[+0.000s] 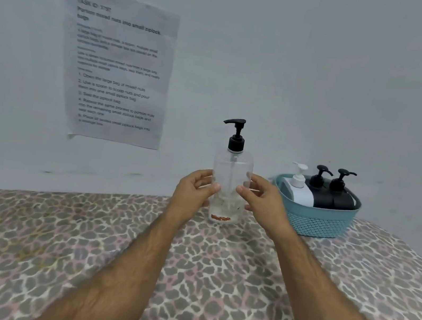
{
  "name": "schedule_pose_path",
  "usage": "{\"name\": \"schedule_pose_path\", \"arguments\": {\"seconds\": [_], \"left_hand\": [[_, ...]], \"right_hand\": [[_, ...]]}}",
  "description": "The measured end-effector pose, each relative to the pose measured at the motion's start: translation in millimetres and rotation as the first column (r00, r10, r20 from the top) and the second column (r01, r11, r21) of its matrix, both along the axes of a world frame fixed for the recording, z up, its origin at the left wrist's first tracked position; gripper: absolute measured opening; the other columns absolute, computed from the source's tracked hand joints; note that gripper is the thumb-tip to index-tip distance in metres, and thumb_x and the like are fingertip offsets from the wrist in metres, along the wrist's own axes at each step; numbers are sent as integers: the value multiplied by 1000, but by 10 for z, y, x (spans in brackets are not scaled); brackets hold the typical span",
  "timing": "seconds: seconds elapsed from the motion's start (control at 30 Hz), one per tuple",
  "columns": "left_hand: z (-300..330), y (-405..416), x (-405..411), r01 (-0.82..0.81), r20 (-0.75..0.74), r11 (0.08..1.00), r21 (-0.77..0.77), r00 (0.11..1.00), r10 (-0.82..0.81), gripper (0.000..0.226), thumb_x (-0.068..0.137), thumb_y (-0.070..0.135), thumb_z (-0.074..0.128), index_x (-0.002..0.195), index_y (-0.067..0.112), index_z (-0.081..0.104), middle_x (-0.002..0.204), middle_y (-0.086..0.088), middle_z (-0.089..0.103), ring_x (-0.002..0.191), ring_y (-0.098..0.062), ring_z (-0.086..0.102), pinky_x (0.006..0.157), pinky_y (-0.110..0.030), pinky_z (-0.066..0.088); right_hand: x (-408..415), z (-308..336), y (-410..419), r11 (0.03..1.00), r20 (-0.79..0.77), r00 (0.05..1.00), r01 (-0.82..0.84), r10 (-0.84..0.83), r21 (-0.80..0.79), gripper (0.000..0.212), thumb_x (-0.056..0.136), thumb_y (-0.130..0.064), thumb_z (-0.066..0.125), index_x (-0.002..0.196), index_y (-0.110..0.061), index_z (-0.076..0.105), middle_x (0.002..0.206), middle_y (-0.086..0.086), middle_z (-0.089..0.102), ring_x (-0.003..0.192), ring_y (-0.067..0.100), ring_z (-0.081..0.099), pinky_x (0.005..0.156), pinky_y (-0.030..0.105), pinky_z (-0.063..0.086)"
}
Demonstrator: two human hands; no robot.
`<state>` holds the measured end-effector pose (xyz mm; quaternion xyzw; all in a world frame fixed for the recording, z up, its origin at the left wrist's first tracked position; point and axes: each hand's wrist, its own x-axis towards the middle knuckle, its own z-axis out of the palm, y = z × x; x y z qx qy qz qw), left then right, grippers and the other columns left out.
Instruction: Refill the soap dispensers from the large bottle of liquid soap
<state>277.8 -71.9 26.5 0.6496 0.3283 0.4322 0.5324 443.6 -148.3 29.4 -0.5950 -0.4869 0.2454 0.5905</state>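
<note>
Soap dispenser (230, 180), the clear one with the black pump (236, 134), stands upright on the table (77, 249) at about 12 o'clock from you, close to the wall (304, 63). It looks nearly empty; only a small orange mark shows near its bottom.

Your left hand (193, 193) is on its left side and your right hand (261, 201) is on its right side. The fingers of both hands are curled round the clear body, with the thumbs toward you and the fingertips at the back. You hold it between the two hands, and its base seems to touch the spotted cloth, though I cannot tell this for sure.

At about 2 o'clock from the dispenser stands a blue basket (316, 225), near it but not touching. Inside the basket are three more bottles: a white bottle (298, 191) on the left and two black bottles (333, 198) beside it, all with pumps on top.

At about 10 o'clock, a printed paper sheet (116, 66) hangs on the wall.
</note>
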Motion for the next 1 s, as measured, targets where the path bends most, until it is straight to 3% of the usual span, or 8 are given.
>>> {"name": "schedule_pose_path", "arguments": {"seconds": [0.17,0.33,0.47,0.63,0.77,0.87,0.93,1.0], "left_hand": [[-124,182,263,13,-6,1000,-18,1000,-13,32,91,19,70,121,26,61,119,3,69,103,-9,69,85,-40,60],[-221,307,438,2,-1,999,-42,1000,-2,31,91,18,70,120,27,61,118,4,69,103,-7,69,85,-36,59],[-275,382,498,10,4,999,-49,1000,-10,35,91,18,71,124,24,61,119,3,69,104,-9,69,88,-40,59],[-338,409,528,0,1,999,-41,1000,0,38,91,21,71,127,25,59,123,3,67,109,-8,66,86,-33,58],[-366,392,529,27,-19,999,-26,999,-27,43,92,22,69,134,24,56,131,2,64,120,-13,61,98,-41,54],[-342,322,492,42,-86,998,-39,995,-45,58,91,31,70,144,25,47,144,0,54,129,-15,53,107,-45,47],[-291,251,427,20,-124,999,-49,992,-26,66,92,33,69,150,22,39,150,-3,46,135,-16,47,110,-42,43],[-279,193,367,3,-144,1000,-27,990,-7,68,92,33,68,151,21,37,152,-5,43,137,-17,44,112,-40,41]], "right_hand": [[244,-109,170,999,13,1000,24,-24,-29,37,92,-20,70,128,-29,62,108,-5,69,100,13,67,79,37,59],[381,-160,276,998,10,999,36,-35,-48,42,93,-18,69,132,-26,59,104,-11,66,96,7,65,76,29,56],[423,-197,332,997,12,999,44,-43,-61,43,93,-17,68,135,-20,58,100,-16,62,93,5,63,80,31,56],[447,-242,343,997,23,999,36,-34,-65,44,95,-17,66,137,-20,56,102,-15,62,93,4,62,80,29,56],[424,-216,328,997,45,999,29,-26,-72,43,97,-14,62,140,-16,53,99,-21,59,103,13,62,88,33,54],[397,-195,290,992,72,997,17,-8,-125,48,98,-19,61,144,-20,48,118,-8,62,115,18,60,95,37,52],[386,-201,262,986,57,998,38,-29,-165,57,97,-27,62,149,-22,39,141,4,54,120,20,59,98,38,51],[342,-221,214,978,56,993,111,-103,-176,68,97,-33,62,154,-19,30,150,7,45,127,22,54,101,37,48]]}}
